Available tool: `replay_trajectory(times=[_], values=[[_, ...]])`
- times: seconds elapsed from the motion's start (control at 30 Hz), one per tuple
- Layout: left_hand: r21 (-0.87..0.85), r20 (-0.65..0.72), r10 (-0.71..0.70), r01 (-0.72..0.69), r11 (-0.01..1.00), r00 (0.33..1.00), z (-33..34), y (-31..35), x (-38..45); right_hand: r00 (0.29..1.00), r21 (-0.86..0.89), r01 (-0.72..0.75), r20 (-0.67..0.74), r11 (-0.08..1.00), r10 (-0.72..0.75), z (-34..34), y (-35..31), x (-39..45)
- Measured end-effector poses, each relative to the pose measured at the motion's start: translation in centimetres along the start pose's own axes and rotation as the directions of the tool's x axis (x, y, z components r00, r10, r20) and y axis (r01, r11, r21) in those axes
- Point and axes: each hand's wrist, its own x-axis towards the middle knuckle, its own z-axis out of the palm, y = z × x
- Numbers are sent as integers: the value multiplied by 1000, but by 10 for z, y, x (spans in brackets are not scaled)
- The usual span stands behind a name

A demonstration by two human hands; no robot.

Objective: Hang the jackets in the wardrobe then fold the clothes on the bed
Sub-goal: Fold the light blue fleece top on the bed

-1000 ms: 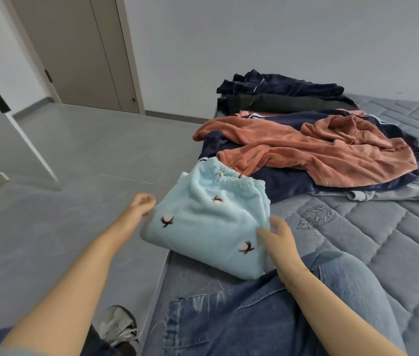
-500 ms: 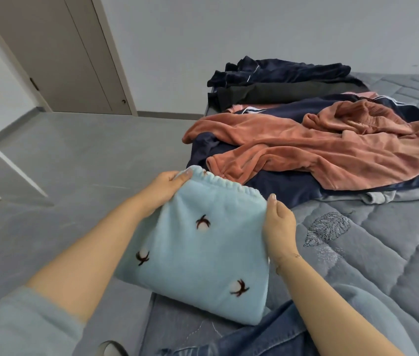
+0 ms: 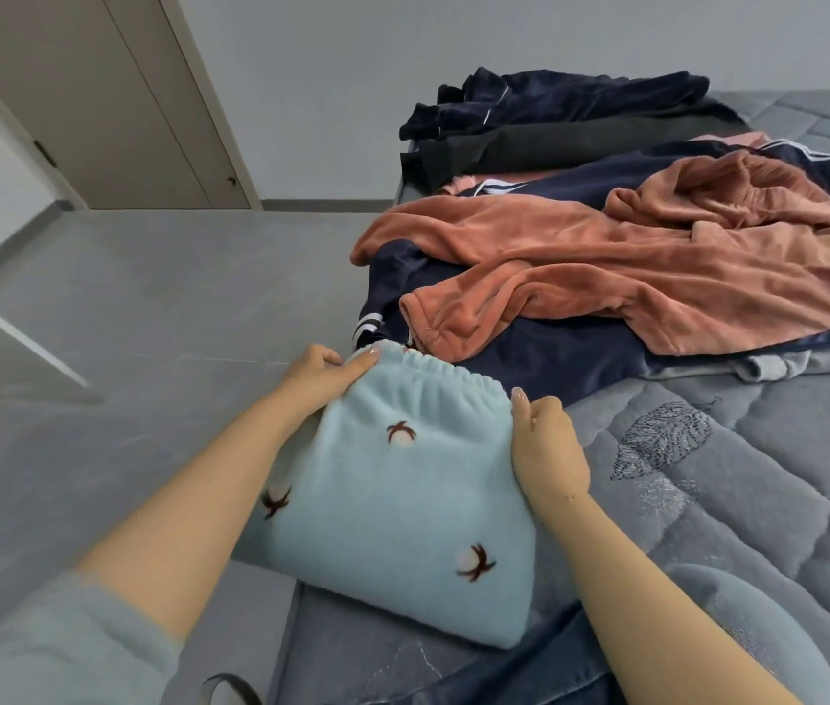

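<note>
Grey quilted bed (image 3: 738,501) carries our folded light-blue fleece trousers (image 3: 403,501) at its near edge; left hand (image 3: 321,374) and right hand (image 3: 547,450) pinch the elastic waistband corners, fingers curled.

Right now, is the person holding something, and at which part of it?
Yes: the folded light blue fleece garment. The left hand and right hand each grip an end of its gathered elastic waistband.
</note>
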Motion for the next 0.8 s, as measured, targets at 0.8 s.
replay_trajectory(times=[0.8], values=[[-633, 435, 87, 235, 738, 896, -64, -60, -127, 818, 487, -421, 569, 765, 87, -49, -34, -82]])
